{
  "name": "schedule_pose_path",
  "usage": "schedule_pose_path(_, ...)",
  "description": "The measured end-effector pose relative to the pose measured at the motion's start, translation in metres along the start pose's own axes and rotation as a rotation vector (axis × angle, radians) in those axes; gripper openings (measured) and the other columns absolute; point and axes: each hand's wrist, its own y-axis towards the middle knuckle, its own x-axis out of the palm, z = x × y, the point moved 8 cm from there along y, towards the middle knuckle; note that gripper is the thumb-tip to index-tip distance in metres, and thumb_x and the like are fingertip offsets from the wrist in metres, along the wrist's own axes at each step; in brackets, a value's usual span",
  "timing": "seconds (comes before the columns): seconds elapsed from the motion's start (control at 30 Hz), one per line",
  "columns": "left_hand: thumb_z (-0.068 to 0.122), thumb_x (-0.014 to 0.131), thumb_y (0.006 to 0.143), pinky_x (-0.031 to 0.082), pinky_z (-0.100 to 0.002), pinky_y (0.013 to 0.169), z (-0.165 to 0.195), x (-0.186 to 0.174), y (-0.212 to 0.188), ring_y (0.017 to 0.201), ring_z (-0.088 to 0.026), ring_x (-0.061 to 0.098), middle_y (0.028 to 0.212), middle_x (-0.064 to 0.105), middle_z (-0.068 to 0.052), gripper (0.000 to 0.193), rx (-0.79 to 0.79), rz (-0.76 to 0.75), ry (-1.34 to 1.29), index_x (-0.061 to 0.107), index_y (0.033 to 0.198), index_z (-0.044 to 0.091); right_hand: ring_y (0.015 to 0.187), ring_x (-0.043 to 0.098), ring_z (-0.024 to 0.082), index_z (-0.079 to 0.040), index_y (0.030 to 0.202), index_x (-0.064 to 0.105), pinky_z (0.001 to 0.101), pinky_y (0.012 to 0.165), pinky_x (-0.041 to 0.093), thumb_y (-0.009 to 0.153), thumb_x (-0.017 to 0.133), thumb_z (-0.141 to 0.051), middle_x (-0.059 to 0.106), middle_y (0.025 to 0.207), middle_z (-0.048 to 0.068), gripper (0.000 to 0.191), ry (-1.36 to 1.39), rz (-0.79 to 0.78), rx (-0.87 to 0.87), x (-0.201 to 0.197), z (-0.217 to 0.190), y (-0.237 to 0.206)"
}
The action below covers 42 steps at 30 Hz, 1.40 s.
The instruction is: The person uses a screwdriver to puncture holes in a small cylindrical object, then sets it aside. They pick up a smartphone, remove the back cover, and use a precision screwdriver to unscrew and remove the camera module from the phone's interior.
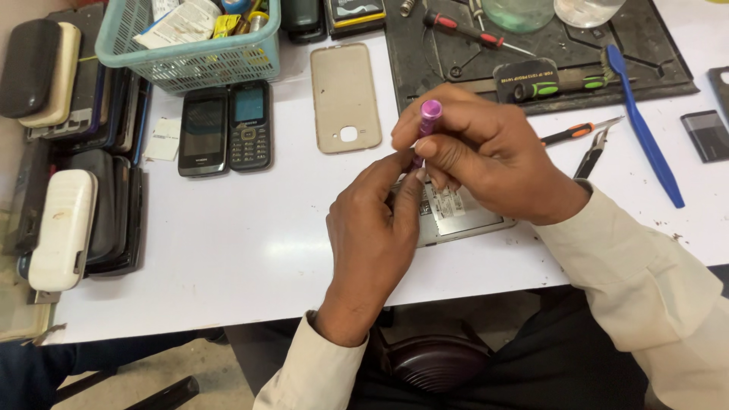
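My right hand (pixel 478 156) grips a small purple-handled screwdriver (pixel 428 121), held upright with its tip pointing down at an opened silver phone (pixel 459 212) lying on the white table (pixel 250 250). My left hand (pixel 376 228) rests on the phone's left side, its fingers steadying it right below the screwdriver. Most of the phone is hidden under both hands. A beige phone back cover (pixel 345 97) lies just beyond the hands.
Two dark phones (pixel 225 129) lie side by side under a teal basket (pixel 190 45). Stacked phones and cases line the left edge (pixel 68 197). A dark work mat (pixel 531 53) holds screwdrivers; a blue pry tool (pixel 645 129), tweezers (pixel 581 133) and a battery (pixel 706 135) lie at right.
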Motion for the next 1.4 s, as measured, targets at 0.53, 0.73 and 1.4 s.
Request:
schedule_pose_path(0.53, 0.016, 0.066, 0.094, 0.047, -0.035, 0.052, -0.006, 0.002, 0.004, 0.055, -0.019, 0.064, 0.074, 0.07, -0.008, 0.015, -0.062, -0.018, -0.007, 0.073, 0.101, 0.004, 0.066, 0.065, 0.006, 0.001, 0.12, 0.068, 0.02, 0.06, 0.056, 0.104, 0.06, -0.013, 0.076, 0.1, 0.007, 0.023, 0.149, 0.033, 0.143, 0.001, 0.022, 0.001)
schedule_pose_path(0.73, 0.017, 0.067, 0.094, 0.05, -0.035, 0.054, 0.0, 0.001, 0.007, 0.059, -0.019, 0.066, 0.083, 0.073, -0.007, 0.016, -0.005, 0.015, -0.008, 0.073, 0.101, 0.004, 0.068, 0.063, 0.005, -0.001, 0.115, 0.058, 0.019, 0.057, 0.055, 0.101, 0.066, -0.009, 0.071, 0.097, 0.006, 0.019, 0.154, 0.085, 0.061, -0.003, 0.013, 0.003)
schedule_pose_path(1.4, 0.02, 0.066, 0.094, 0.054, -0.033, 0.06, -0.005, 0.001, 0.011, 0.065, -0.019, 0.07, 0.094, 0.076, -0.007, 0.022, -0.094, -0.017, -0.055, 0.074, 0.109, 0.005, 0.076, 0.061, 0.006, 0.001, 0.113, 0.058, 0.0198, 0.063, 0.053, 0.1, 0.068, -0.012, 0.068, 0.1, 0.006, 0.02, 0.14, 0.103, 0.094, -0.008, 0.026, 0.004)
